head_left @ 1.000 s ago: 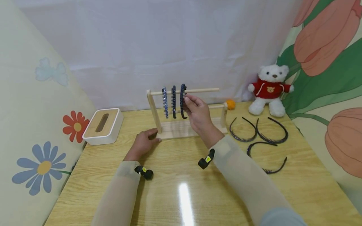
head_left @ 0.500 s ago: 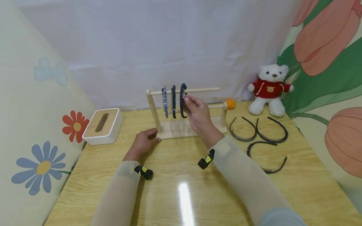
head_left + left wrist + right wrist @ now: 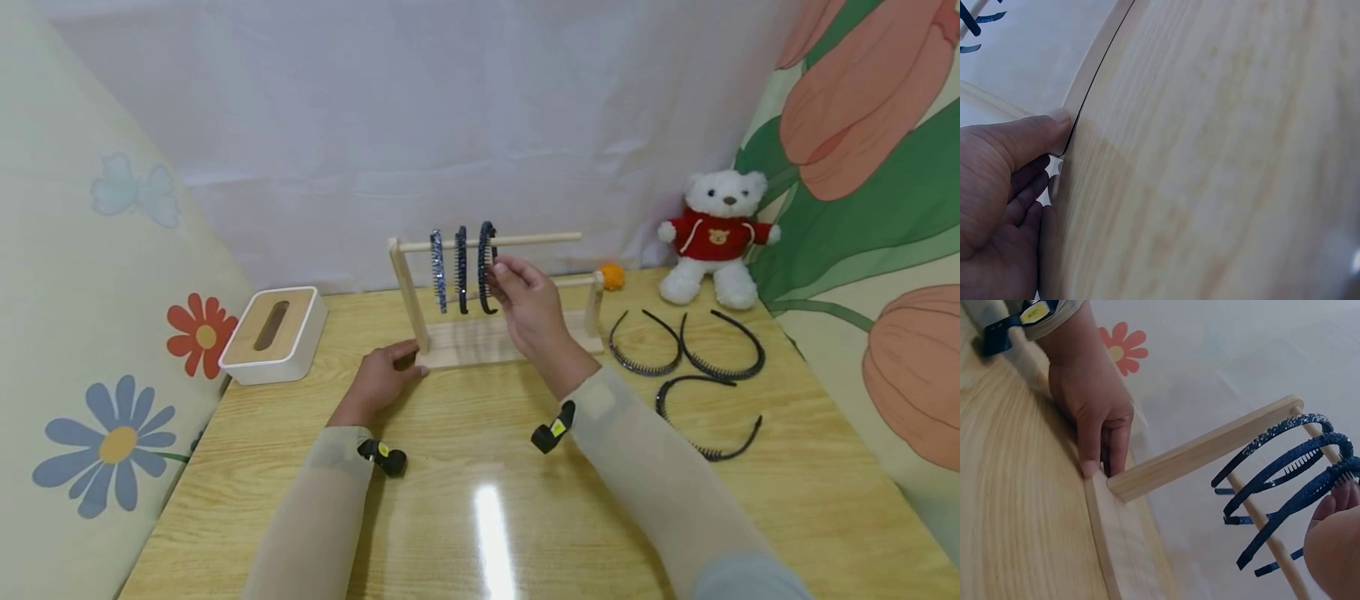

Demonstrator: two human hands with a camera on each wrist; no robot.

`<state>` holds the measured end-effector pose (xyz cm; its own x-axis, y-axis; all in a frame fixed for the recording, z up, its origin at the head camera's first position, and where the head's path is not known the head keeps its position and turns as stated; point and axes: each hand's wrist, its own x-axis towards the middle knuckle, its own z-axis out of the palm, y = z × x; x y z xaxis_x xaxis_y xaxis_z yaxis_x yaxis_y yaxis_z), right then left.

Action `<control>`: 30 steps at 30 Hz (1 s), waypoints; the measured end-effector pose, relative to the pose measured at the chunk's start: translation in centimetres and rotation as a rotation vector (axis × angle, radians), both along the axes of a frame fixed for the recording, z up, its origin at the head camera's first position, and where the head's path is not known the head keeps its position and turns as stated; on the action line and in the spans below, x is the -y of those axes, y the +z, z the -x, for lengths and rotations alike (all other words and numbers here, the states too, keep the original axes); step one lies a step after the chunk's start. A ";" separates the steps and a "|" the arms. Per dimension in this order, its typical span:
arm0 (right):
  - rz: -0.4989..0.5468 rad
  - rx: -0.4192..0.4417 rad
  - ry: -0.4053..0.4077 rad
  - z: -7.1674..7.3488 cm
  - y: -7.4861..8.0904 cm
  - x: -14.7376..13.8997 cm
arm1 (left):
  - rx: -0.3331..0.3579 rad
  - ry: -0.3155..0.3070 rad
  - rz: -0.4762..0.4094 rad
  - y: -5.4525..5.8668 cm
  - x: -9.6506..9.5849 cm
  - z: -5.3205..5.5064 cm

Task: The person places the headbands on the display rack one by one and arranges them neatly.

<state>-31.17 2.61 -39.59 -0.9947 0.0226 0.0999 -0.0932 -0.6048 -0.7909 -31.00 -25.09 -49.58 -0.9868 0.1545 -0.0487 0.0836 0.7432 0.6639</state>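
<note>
A wooden rack (image 3: 467, 346) stands on the table, with three dark glittery toothed headbands hanging from its upper rod (image 3: 543, 239). My right hand (image 3: 531, 312) pinches the rightmost headband (image 3: 484, 265) near the rod, its fingertips partly hidden behind the band. To the left hang the middle headband (image 3: 461, 271) and a bluish sequined headband (image 3: 438, 271). My left hand (image 3: 378, 379) grips the left end of the rack's base. In the right wrist view, the left thumb lies on the base's front edge and the fingers reach down by the post (image 3: 1204, 450).
Several things surround the rack. Three dark headbands lie on the table at right, one of them a toothed headband (image 3: 761, 354). A white teddy bear (image 3: 720, 242) sits behind them. An orange ball (image 3: 612, 277) is by the rack's right post. A tissue box (image 3: 273, 333) stands at left.
My right hand and forearm have shifted slightly to the right, the fingers staying at the rightmost headband. My left hand has not moved.
</note>
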 end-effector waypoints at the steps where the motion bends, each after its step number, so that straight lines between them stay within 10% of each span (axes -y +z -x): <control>1: -0.015 0.000 -0.001 -0.1 -0.3 -0.3 | 0.003 0.000 -0.001 0.0 0.0 0.0; 7: -0.210 0.000 -0.017 -2.2 -2.2 -3.5 | -0.001 -0.007 -0.017 -0.2 0.1 0.0; 15: -0.786 -0.066 0.049 -7.0 -4.4 -11.4 | 0.008 -0.002 -0.034 -0.3 0.2 0.0; 23: -1.354 -0.132 -0.054 -11.0 -5.6 -19.0 | 0.007 -0.001 -0.013 -0.1 0.0 0.1; 30: -1.580 -0.089 -0.069 -13.2 -6.1 -23.0 | -0.005 -0.003 -0.009 -0.2 0.1 0.1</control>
<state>-17.94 25.64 -45.68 -0.9861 -0.1132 0.1214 -0.1631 0.7956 -0.5835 -31.11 -25.23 -49.82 -0.9866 0.1574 -0.0424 0.0887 0.7367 0.6703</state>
